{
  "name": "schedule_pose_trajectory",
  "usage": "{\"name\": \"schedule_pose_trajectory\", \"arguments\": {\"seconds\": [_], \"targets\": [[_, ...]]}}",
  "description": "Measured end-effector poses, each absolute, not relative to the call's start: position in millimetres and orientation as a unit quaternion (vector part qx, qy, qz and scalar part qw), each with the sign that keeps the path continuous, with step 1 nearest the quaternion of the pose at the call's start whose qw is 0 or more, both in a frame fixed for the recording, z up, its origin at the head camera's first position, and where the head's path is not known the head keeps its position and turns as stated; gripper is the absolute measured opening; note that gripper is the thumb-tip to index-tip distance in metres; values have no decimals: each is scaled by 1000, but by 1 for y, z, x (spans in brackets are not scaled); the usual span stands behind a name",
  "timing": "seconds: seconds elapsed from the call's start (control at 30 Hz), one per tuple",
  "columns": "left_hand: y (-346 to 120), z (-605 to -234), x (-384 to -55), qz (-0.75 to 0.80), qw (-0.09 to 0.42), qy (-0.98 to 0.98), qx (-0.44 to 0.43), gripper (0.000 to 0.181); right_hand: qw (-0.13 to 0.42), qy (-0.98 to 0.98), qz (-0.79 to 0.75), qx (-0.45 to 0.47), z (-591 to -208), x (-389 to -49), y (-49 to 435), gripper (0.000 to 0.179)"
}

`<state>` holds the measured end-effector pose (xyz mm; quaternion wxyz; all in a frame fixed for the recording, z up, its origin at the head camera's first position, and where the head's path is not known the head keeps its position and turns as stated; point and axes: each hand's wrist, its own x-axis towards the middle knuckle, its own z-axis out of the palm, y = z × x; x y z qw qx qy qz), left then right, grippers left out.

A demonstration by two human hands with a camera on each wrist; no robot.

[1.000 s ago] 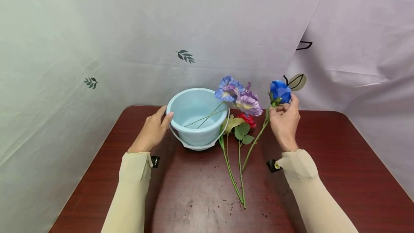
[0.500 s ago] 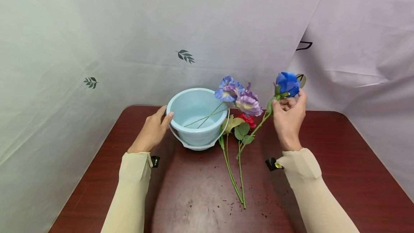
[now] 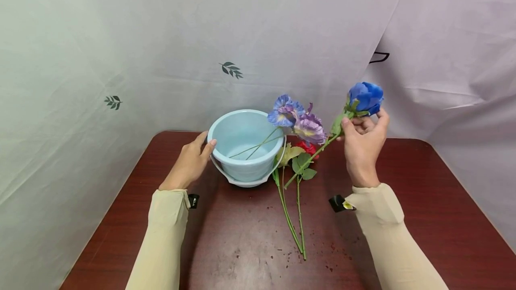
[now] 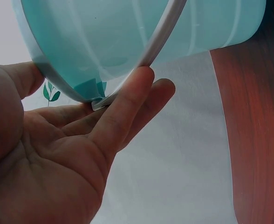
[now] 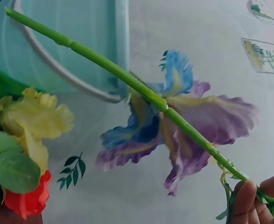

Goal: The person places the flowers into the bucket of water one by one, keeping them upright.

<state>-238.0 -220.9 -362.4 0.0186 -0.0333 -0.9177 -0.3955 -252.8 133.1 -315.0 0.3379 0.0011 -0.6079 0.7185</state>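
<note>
Hands (image 3: 364, 147) on a smooth pale-blue bucket (image 3: 247, 170) and green-stemmed blue flower (image 3: 366, 97).

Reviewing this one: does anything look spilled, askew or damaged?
Small dark specks are scattered on the table around the lower ends of the green stems, odd on its glossy top; drops or crumbs, I can't tell. The bucket looks undamaged.
</note>
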Motion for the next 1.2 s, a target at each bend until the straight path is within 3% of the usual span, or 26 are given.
{"name": "schedule_pose_trajectory", "arguments": {"seconds": [1.2], "targets": [[-221, -363, -239, -398, 27, -916, -42, 66, 389, -415, 819, 78, -280, -255, 113, 55]]}}
